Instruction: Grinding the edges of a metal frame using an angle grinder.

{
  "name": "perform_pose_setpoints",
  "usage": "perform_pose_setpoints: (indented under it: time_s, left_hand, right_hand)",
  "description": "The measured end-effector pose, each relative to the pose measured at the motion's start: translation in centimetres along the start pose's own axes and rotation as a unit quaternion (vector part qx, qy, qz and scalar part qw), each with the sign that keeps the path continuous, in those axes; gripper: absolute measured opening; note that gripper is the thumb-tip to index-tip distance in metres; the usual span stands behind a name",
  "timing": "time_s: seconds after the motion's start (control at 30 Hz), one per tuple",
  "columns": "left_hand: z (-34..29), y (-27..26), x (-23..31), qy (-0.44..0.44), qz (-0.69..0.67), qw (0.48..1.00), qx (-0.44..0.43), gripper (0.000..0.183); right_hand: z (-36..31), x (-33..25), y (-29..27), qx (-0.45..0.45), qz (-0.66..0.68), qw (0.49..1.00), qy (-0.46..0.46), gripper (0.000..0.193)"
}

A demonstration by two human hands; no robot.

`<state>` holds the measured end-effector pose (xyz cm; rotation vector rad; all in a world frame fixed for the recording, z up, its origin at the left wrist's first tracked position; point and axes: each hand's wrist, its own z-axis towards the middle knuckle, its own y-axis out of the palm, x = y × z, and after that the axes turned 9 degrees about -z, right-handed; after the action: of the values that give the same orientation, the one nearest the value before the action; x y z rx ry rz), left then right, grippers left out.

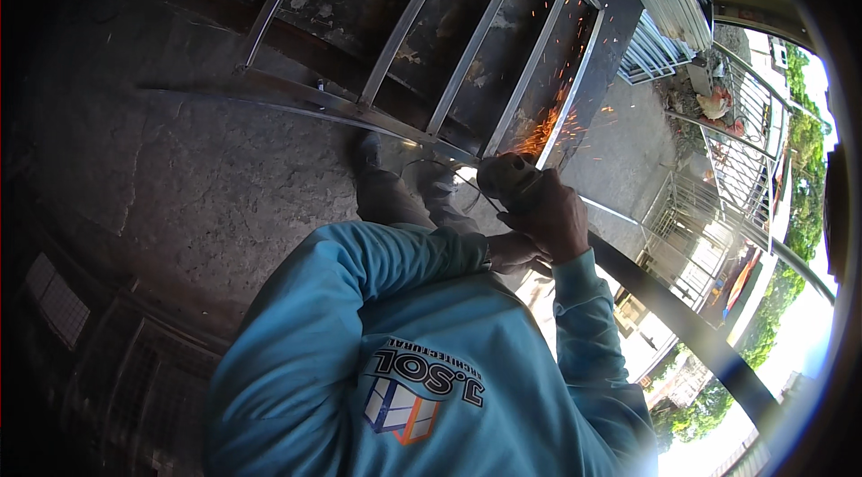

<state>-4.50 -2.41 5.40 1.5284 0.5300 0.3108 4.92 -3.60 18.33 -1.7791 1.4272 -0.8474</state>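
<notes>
In the head view, the right hand (pixel 557 217) has its fingers wrapped around a dark, round-headed angle grinder (pixel 510 179). The left hand (pixel 514 253) is tucked close beside the right wrist, partly hidden by it; whether its fingers grasp the tool's rear or only brace there, I cannot tell. The grinder is at the near right corner of a ladder-like frame of silvery square metal bars (pixel 475 45), which lies over a dark, paint-blotched counter (pixel 440 46). Orange sparks (pixel 543 129) fan out from the tool's head along the end bar; the disc itself is not visible.

Several things could go wrong. If the disc tilts or binds against the bar, the grinder could kick back toward the bare hands or the blue sleeves, more so if the left hand has no firm hold. A thin dark cable (pixel 476 190) hangs near the tool and could snag or be nicked if it swings into the disc. The frame could shift under pressure, as no clamp shows. Sparks could also scatter onto the trousered legs (pixel 391 199) if the tool's angle turns.
</notes>
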Motion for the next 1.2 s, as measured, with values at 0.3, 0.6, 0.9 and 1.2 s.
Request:
perform_pose_setpoints:
  time_s: [0.3,0.6,0.9,1.2]
  left_hand:
    - [-1.2,0.4,0.9,0.008,0.018,1.0,-0.004,0.03]
    - [0.1,0.0,-0.8,-0.082,0.002,0.994,-0.066,0.025]
    - [-2.4,1.4,0.9,0.019,0.031,0.999,0.023,0.028]
    - [-1.9,1.3,1.3,-0.009,-0.01,1.0,-0.008,0.028]
  right_hand:
    - [0.0,-0.9,0.0,0.022,0.022,0.999,-0.014,0.07]
    - [-1.7,0.6,0.7,0.008,0.042,0.998,0.044,0.067]
    - [-0.5,-1.9,-0.3,-0.003,0.004,0.999,0.036,0.066]
    - [0.1,-1.9,-1.0,-0.031,-0.002,0.998,0.056,0.069]
